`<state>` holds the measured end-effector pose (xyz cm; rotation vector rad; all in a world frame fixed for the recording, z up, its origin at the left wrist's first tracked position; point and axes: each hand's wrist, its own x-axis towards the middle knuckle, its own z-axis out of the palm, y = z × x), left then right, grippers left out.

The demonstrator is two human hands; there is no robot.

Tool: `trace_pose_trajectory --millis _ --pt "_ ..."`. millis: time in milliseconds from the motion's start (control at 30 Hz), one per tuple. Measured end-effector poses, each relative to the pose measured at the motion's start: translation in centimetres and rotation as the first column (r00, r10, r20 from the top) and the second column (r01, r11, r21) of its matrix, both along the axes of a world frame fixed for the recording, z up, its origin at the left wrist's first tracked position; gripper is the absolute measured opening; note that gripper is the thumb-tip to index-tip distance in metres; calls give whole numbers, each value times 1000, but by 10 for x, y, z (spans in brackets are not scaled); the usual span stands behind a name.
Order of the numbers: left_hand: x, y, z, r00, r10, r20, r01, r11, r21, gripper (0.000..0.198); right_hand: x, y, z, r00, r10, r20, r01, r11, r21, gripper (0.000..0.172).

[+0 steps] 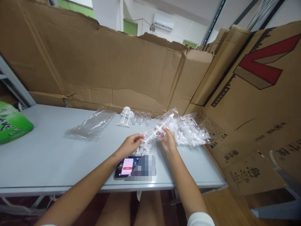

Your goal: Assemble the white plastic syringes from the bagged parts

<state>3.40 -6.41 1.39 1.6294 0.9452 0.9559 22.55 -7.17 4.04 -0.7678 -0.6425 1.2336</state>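
Note:
My left hand (130, 144) and my right hand (167, 140) meet over the white table (47, 150), both pinched on a clear plastic bag with a white syringe-like part (158, 128) inside. Small white plastic pieces (142, 150) lie just under the hands. To the right of my right hand lies a heap of bagged white parts (191, 131). Behind my hands stand white plungers (125, 116) and a row of clear small tubes (141, 118).
A pile of empty clear bags (90, 126) lies left of centre. A phone (128, 167) lies near the table's front edge. A green packet (13, 123) sits at far left. Cardboard sheets (117, 69) wall the back, and cardboard boxes (256, 103) crowd the right.

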Motion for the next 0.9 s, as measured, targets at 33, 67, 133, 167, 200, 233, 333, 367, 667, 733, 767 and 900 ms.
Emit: trace_pose_trajectory --millis 33,67,133,167,200,233,333,367,667,733,767,900 --pt "0 0 2 1000 -2 27 2 1000 -8 30 -1 0 0 1000 13 5 -13 1000 12 21" --pt "0 0 4 998 -9 63 11 1000 -25 31 -1 -1 0 1000 24 9 -24 999 22 21" --pt "-1 0 9 989 -33 146 45 996 -75 34 -2 -1 -1 999 40 10 -40 999 36 21" --pt "-1 -1 11 981 -50 187 70 992 -102 37 -3 -1 -1 999 47 6 -48 998 38 21" --pt "-2 -2 14 973 -69 222 98 988 -122 40 -3 -1 -1 999 54 -5 -54 998 37 21" --pt "-2 -3 16 963 -88 253 126 982 -140 44 -4 0 -1 998 60 -21 -59 998 33 21" --pt "-4 -8 22 934 -146 325 211 962 -173 53 -5 1 -1 994 76 -80 -75 997 14 20" --pt "-4 -9 23 925 -171 339 240 955 -176 55 -6 1 -1 992 84 -94 -84 996 9 19" --pt "-9 -9 26 916 -271 296 329 930 -167 53 -2 2 0 983 76 -168 -80 997 -16 15" --pt "-12 -7 27 932 -234 277 282 948 -148 49 4 4 0 981 25 -194 -31 999 -30 14" --pt "-13 -6 27 940 -216 265 259 956 -136 48 7 4 1 979 1 -203 -9 999 -40 13" --pt "-21 -1 29 965 -169 200 186 980 -71 40 17 5 5 973 -64 -221 51 997 -63 15"
